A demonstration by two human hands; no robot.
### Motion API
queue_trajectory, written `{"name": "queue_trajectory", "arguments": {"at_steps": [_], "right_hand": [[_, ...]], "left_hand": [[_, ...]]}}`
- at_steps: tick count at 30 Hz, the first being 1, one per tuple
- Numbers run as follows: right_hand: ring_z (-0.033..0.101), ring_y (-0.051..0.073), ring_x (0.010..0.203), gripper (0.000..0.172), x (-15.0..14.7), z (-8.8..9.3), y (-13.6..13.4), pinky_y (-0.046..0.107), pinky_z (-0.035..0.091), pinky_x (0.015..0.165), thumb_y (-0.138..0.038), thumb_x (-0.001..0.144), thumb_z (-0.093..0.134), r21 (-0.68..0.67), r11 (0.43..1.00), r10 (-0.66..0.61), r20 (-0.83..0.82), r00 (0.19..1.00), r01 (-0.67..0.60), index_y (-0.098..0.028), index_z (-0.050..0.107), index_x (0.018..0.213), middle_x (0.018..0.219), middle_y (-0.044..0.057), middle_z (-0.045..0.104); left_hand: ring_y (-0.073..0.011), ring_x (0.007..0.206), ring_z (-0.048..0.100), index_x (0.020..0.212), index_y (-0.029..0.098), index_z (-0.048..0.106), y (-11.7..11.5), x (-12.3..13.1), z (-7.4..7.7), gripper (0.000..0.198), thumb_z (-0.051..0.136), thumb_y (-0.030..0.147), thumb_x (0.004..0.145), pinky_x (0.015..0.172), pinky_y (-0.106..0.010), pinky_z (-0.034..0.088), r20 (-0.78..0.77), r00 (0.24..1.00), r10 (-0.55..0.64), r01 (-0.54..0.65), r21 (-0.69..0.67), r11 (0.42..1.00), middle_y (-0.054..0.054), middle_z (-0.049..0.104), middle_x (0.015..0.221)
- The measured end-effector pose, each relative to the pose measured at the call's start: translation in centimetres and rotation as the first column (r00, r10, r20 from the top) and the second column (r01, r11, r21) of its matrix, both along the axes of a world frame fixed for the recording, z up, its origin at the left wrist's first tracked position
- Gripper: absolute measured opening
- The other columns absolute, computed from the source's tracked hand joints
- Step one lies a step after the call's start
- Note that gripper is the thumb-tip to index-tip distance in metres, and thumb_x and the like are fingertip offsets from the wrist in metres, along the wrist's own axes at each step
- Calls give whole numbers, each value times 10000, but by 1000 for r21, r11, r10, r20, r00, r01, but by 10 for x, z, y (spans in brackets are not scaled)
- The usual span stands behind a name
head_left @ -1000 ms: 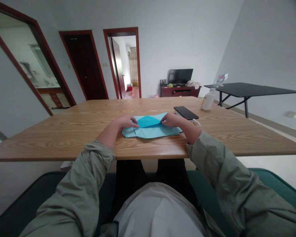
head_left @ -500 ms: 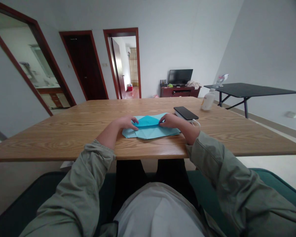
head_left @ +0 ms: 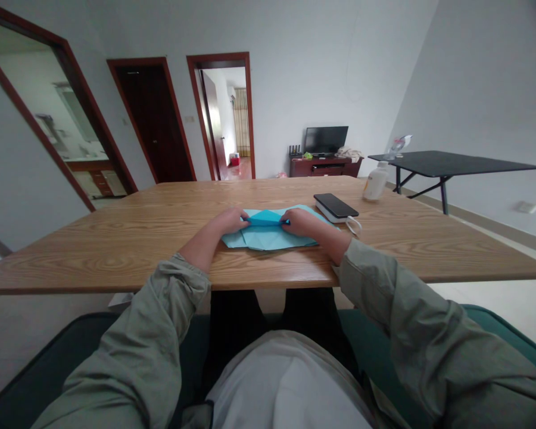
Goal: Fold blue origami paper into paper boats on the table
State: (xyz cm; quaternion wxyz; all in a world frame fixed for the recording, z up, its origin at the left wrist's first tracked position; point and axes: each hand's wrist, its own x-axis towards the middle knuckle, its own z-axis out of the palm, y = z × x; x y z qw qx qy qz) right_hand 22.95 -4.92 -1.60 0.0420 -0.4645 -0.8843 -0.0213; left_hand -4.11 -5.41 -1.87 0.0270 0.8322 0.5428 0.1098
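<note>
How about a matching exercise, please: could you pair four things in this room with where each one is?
Things:
1. Blue paper
2. Phone
3. White bottle
4. TV

Places:
A. On a low cabinet by the far wall
B. Under the left hand and right hand
C. Near the far edge of the table, right of the phone
D. On a white block

Pairs: 1-B, 2-D, 3-C, 4-A
</note>
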Motion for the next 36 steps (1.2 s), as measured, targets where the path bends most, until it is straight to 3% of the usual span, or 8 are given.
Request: {"name": "queue_trajectory", "arguments": {"at_steps": [3,9,16,20,27,36], "right_hand": [[665,201,951,327,5,-3,8,235,439,800,-286,840,543,76,997,33,-72,997,-27,-218,743,1089,1084,70,744],[605,132,717,301,15,-3,14,212,374,602,-302,840,540,-9,999,-47,-205,978,46,-183,753,1017,891,29,746],[545,118,627,268,18,1,13,222,346,553,-348,815,568,-74,994,-92,-140,986,82,-188,755,921,757,4,705],[551,116,628,242,20,2,13,213,348,545,-366,793,606,-98,993,-79,-130,988,67,-198,742,904,751,-5,693],[578,125,656,262,23,4,12,219,362,553,-369,782,649,-119,982,-161,-103,982,149,-187,723,954,834,19,719],[622,124,748,282,22,-3,20,190,421,620,-271,789,669,-97,987,-147,-231,962,127,-198,658,1061,978,30,725]], "left_hand": [[-152,802,632,1040,214,748,1,-2,-1,321,537,341,835,695,-232,438,59,998,-11,11,5,1000,-26,743,925],[-152,846,639,1063,199,719,4,-5,-5,317,531,311,834,730,-225,456,107,994,21,-20,-10,1000,-23,737,945],[-145,846,639,1025,206,712,1,-4,-3,286,599,338,797,723,-216,461,101,995,13,-6,-74,997,-18,726,980],[-145,842,636,997,207,704,1,-4,-4,275,627,348,775,711,-219,456,79,997,2,6,-99,995,-9,721,974],[-148,838,631,985,207,679,5,-7,-8,273,629,366,767,699,-230,457,111,994,2,6,-74,997,-10,710,986],[-150,822,628,1043,195,660,10,-8,-11,290,588,330,797,719,-234,466,175,984,20,-14,-36,999,-34,699,961]]}}
